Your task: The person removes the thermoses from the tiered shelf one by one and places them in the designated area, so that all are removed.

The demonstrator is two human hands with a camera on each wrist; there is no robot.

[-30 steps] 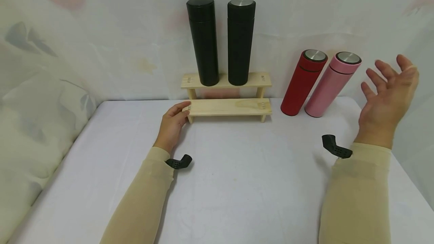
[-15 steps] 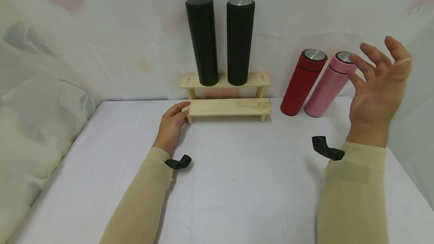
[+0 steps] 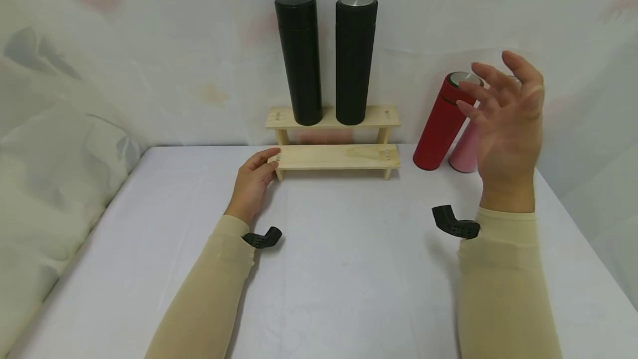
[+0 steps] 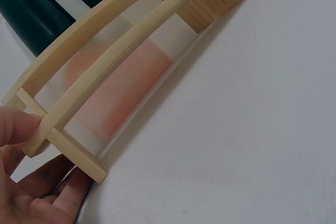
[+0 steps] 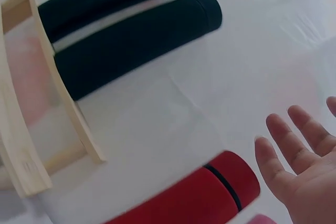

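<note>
My left hand (image 3: 251,184) grips the left end of a two-tier wooden rack (image 3: 334,158), its thumb (image 4: 21,124) at the lower shelf's edge in the left wrist view. Two black thermos flasks stand on the upper shelf: one with a black lid (image 3: 301,65), the other with a silver-topped lid (image 3: 356,65). My right hand (image 3: 510,132) is raised, palm up and holding nothing, fingers spread and slightly bent. It overlaps a pink thermos flask (image 3: 463,154) and hides most of it. Close by stands a red thermos flask (image 3: 438,132), its lid near my fingertips in the right wrist view.
A white cloth covers the table (image 3: 344,281). Behind it hangs a pale patterned curtain (image 3: 199,49), and patterned fabric (image 3: 55,193) runs along the left side. Each sleeved wrist carries a black camera mount.
My right hand has moved left and slightly up, from beside the pink flask to in front of it, covering its upper part. My left hand and the rack have stayed put.
</note>
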